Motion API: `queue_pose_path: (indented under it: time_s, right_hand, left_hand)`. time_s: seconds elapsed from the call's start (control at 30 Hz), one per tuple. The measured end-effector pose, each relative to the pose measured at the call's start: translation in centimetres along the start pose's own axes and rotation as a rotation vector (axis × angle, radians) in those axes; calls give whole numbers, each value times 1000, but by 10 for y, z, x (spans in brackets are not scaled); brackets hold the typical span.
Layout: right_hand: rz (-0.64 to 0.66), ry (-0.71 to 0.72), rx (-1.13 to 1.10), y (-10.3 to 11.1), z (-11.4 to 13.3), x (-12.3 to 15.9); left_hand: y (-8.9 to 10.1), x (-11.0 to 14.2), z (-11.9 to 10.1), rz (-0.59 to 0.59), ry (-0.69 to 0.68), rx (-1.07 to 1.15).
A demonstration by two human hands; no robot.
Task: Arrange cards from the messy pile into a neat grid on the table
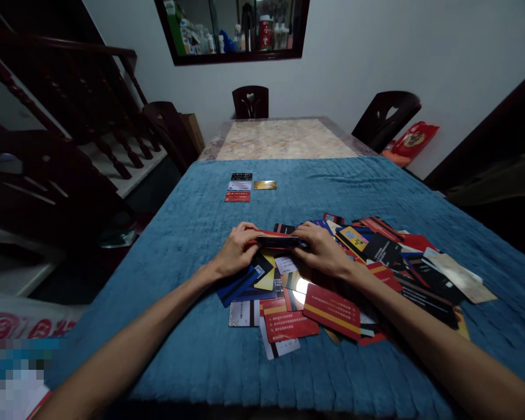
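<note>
Blue cloth (179, 227) over counter (289, 137), chair (250, 104) at far edge. Left hand (236, 249), right hand (320, 246): both grips pinched on dark card (277, 241), edge-on, above loose card pile (332, 309) nearer near edge; right forearm (405, 312) blocks part. Four laid-out cards (238, 197) toward cloth's far edge.

A cloth (166, 350) covers the near part of the table (284, 137). On the cloth, a spread of overlapping cards (332, 312) lies in the middle and reaches to the right. Above its left part, the held cards (278, 241) sit between the left hand (238, 248) and the right hand (320, 245). Beyond the left hand, 3 cards (240, 185) lie in a column, with 1 more card (265, 185) just right of the middle card. A chair (240, 102) stands behind the table's far end, below a window (236, 32); another chair (371, 119) stands at the far right, and a railing (91, 48) runs along the left
</note>
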State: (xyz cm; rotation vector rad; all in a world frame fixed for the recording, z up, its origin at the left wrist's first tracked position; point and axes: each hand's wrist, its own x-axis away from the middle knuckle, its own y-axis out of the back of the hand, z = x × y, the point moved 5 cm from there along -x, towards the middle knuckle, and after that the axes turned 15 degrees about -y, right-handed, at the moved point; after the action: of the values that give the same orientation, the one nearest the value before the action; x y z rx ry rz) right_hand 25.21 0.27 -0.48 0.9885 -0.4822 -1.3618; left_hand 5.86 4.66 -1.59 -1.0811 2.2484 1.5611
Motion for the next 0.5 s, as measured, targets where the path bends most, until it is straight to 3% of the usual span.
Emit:
queue_pose_path:
  time_s: [0.33, 0.5]
  right_hand:
    - [-221, -91, -220, 21, 3, 1]
    - [-321, -15, -142, 23, 13, 3]
  left_hand:
    - [1, -5, -10, -63, -2, 33]
    - [4, -6, -15, -111, -12, 30]
